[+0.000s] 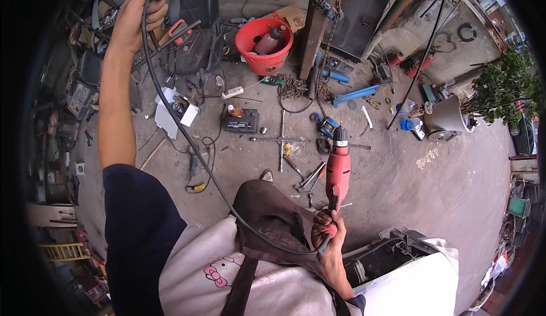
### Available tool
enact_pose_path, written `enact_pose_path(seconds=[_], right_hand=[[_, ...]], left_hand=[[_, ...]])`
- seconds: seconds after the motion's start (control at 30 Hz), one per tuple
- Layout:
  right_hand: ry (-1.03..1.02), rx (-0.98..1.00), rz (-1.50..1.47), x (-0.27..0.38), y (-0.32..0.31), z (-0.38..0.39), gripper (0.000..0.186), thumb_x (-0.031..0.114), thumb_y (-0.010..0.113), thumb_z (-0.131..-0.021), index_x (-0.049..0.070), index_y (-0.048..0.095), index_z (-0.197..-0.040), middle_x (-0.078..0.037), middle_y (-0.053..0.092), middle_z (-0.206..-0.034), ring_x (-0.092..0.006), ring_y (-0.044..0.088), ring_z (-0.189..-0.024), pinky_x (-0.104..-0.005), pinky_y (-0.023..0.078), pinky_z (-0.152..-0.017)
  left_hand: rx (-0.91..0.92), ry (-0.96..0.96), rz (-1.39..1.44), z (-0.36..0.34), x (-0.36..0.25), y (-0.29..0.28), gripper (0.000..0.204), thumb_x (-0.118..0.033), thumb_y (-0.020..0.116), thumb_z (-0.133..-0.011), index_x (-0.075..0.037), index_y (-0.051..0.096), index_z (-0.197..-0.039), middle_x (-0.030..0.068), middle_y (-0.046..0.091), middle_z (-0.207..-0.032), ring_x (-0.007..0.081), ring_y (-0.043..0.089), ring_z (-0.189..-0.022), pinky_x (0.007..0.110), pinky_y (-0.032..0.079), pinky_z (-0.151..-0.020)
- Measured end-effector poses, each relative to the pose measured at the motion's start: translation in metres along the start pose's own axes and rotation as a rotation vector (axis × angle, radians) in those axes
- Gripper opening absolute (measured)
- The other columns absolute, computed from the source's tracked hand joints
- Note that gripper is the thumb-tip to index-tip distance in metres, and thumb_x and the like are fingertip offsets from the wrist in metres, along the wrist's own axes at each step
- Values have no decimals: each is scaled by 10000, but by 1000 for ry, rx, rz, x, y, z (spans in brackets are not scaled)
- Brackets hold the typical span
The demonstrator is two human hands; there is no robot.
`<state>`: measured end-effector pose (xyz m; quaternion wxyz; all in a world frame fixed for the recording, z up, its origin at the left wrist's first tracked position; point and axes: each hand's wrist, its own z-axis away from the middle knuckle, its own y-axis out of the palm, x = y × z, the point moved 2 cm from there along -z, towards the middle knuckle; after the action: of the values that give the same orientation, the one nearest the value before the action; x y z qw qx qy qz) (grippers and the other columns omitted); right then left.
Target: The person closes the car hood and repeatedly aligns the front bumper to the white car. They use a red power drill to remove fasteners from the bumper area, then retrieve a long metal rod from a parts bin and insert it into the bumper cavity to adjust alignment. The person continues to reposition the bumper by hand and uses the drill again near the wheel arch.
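My right hand (330,233) grips the handle of a red power drill (338,174), low in front of my lap. The drill stands with its black chuck (340,137) pointing away from me; I see no bit in it. From the handle's end a black cable (210,171) loops across my apron and climbs to the upper left. Up there my left hand (145,17), on a raised arm, is closed around the cable. Below the chuck on the floor lie a four-way lug wrench (281,140) and several hand tools (311,177).
A red bucket (264,66) with a bottle inside stands ahead, beside a post with chains (315,37). A black battery (241,121) and a white power strip (232,92) lie on the floor. At my lower right is a white vehicle panel (409,285). A planter (446,117) stands right.
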<state>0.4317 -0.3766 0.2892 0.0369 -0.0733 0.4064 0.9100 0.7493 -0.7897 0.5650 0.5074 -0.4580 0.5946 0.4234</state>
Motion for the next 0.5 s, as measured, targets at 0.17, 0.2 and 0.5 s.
enact_pose_path(seconds=[0.17,0.2,0.5], right_hand=[[-65,52,-19,89,-30,24,135,135,611,-893,69,501,-852,-27,496,-706,-131,507,-631,-248,489,-522],[-61,40,-24,110,-31,31,132,121,616,-890,72,494,-872,-29,500,-705,-138,509,-631,-252,486,-522],[-290,40,-13,325,-60,124,156,122,620,-903,62,475,-906,-58,531,-718,-165,532,-645,-296,497,-530]], left_hand=[[194,2,89,7,-22,113,293,-261,508,-990,-72,447,-774,-57,296,-570,26,215,-409,204,156,-361],[175,18,80,12,-28,138,289,-254,501,-993,-76,445,-772,-55,296,-567,24,215,-407,204,153,-357],[93,-157,-3,50,1,398,314,-293,496,-995,-104,445,-749,-56,298,-547,36,187,-374,214,136,-330]])
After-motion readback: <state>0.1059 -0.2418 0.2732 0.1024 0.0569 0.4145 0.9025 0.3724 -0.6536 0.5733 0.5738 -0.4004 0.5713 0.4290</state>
